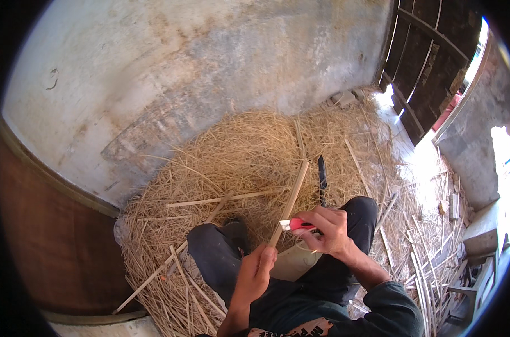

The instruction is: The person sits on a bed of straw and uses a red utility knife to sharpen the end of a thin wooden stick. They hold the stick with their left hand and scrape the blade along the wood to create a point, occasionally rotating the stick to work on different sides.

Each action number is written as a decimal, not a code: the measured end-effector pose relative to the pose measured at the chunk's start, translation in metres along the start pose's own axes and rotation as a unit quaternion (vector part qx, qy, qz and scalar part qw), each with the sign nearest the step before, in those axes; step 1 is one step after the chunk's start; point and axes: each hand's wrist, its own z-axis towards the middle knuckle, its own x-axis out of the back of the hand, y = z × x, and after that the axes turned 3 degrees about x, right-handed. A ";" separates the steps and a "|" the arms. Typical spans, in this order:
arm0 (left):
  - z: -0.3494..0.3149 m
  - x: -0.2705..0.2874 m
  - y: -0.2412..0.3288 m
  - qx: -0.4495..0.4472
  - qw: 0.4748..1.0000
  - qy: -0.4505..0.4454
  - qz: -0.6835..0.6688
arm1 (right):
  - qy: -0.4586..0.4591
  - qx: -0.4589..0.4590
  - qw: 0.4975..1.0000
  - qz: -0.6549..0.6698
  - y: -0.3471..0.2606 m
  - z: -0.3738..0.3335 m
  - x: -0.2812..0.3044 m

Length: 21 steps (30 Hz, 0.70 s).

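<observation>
My left hand is closed round the lower end of a flat, pale bamboo strip, which slants up and away over the shavings. In my right hand is a red utility knife. Its short, bright blade lies against the strip, a little above my left hand. A pale, rounded object sits between my legs under the strip; what it is I cannot tell. Just beyond my right knee a long dark blade-like tool lies on the heap.
A big heap of thin shavings covers the floor up to the stained wall. Loose strips lie on it and at both sides. A brown panel stands at left, a dark plank door at far right.
</observation>
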 end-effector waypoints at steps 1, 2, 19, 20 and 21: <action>0.001 -0.001 0.000 -0.018 0.999 0.007 0.033 | -0.005 0.006 1.000 -0.008 -0.003 -0.001 -0.001; 0.002 -0.002 -0.001 -0.037 0.997 0.015 0.066 | -0.010 0.013 1.000 -0.015 -0.005 -0.002 -0.003; 0.000 -0.017 0.005 -0.070 0.949 0.086 0.297 | 0.027 -0.009 0.997 -0.071 0.018 0.014 0.015; -0.006 -0.016 0.001 -0.061 0.947 0.082 0.303 | 0.054 -0.024 0.996 -0.070 0.029 0.017 0.017; -0.010 -0.015 -0.002 -0.054 0.947 0.075 0.309 | 0.079 -0.093 0.990 -0.070 0.034 0.027 0.027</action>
